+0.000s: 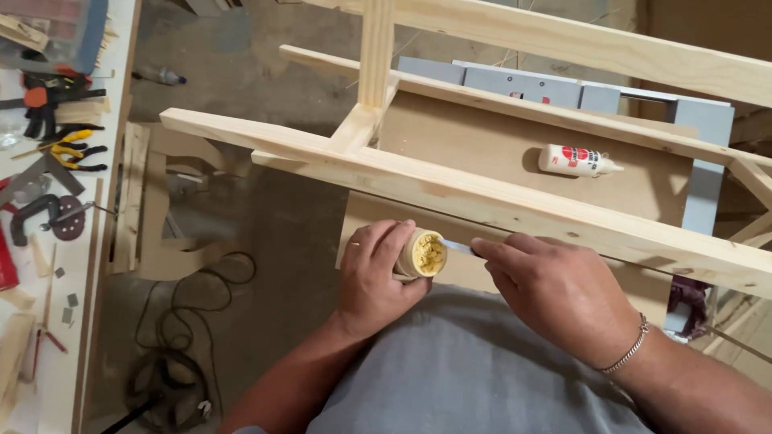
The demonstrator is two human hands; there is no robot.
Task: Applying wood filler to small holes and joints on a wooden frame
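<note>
**Filler jar and blade at the frame**

A grey shirt (474, 362) is filling the bottom of the view. Above it, the left hand (374, 277) is gripping a small jar (424, 254) of yellow filler, its open mouth facing the right hand (555, 293). That hand is pinching a thin blade (458, 247), its tip reaching the jar's rim. Just beyond both grips a pale wooden frame (482, 193) is lying; a glue bottle (577, 161) is resting farther back on a board (482, 149).
</note>
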